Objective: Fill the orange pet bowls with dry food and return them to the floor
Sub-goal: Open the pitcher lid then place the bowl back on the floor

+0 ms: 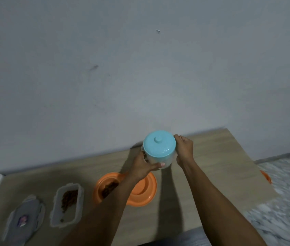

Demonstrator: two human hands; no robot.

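Beside the orange bowl (145, 186), kibble container (56, 198).

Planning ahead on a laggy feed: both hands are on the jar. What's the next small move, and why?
Probably lift the lid off with the right hand while the left hand steadies the jar: the lid is on, and one well of the bowl looks empty.

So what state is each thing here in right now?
Jar: closed, blue lid on, gripped by left hand and right hand.
Orange bowl: on the table, dry food in its left hollow; right hollow looks empty.
Clear box: open, partly filled with dry food.
Box lid: off, lying left of the box.
Orange thing on the floor: mostly hidden by the table.
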